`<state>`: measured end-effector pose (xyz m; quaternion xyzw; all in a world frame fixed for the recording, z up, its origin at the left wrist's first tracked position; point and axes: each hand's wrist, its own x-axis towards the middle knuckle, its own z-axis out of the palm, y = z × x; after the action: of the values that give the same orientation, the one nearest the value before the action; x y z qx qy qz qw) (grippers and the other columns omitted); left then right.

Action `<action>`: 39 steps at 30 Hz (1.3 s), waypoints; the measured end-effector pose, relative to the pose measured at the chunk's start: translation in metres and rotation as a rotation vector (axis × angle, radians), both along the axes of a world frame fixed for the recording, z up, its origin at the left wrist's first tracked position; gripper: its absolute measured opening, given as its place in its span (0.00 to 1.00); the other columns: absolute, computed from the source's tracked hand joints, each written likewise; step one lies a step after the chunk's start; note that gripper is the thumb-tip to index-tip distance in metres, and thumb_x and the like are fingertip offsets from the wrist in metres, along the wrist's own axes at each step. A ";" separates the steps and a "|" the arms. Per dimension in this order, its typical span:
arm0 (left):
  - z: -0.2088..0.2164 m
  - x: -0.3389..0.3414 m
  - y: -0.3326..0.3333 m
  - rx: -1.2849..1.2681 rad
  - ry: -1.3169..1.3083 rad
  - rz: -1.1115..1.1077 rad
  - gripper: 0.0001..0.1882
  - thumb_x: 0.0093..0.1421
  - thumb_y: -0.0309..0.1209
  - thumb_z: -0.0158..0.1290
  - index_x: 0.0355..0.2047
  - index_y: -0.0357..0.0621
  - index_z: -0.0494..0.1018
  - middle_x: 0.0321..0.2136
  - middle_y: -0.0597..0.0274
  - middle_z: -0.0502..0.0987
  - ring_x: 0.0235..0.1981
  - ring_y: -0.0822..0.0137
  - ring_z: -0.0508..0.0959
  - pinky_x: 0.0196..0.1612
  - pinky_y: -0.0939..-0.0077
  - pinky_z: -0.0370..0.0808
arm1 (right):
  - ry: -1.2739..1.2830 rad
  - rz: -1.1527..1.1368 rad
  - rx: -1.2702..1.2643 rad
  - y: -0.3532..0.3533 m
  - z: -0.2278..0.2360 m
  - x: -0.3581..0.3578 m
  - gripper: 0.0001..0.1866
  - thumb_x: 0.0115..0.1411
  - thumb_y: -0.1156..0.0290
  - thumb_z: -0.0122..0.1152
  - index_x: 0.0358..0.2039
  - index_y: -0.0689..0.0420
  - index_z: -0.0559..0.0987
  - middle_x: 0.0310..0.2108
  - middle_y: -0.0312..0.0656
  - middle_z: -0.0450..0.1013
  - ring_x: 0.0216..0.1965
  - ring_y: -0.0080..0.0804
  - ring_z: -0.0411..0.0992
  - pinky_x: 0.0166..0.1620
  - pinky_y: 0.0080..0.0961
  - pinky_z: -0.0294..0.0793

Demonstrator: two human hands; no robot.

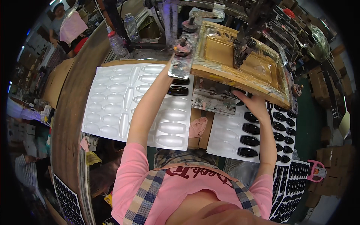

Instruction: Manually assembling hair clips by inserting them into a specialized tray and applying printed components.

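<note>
bench [71, 112] | clear blister tray [112, 105] | tray of black pieces [232, 131] | bottles [117, 44]

Counts at the printing bench

Two white trays: left tray [112, 108] holds two black pieces [177, 90], right tray [228, 133] four in its near column [249, 135], more to the right, too cramped to count. Two plastic bottles [117, 44] far left. One screen frame [240, 62]. One pink tape dispenser [317, 170], near right.

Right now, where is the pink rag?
In the head view the pink rag lies low in the middle, on a brown box between the mostly empty white tray on the left and the white tray of black pieces on the right.
</note>
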<state>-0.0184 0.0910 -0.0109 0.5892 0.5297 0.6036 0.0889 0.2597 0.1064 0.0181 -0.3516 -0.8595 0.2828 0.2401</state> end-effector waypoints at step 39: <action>-0.023 0.013 -0.095 -0.006 0.190 0.239 0.10 0.53 0.28 0.49 0.34 0.37 0.70 0.34 0.50 0.72 0.39 0.55 0.71 0.43 0.71 0.65 | -0.140 -0.236 -0.060 0.011 -0.046 0.066 0.23 0.42 0.72 0.63 0.39 0.63 0.69 0.33 0.42 0.67 0.27 0.28 0.66 0.27 0.20 0.63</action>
<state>-0.0051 -0.0039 -0.0342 0.5762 0.6038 0.5499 -0.0325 0.3259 0.1175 -0.0276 -0.4762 -0.8179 0.2531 0.2003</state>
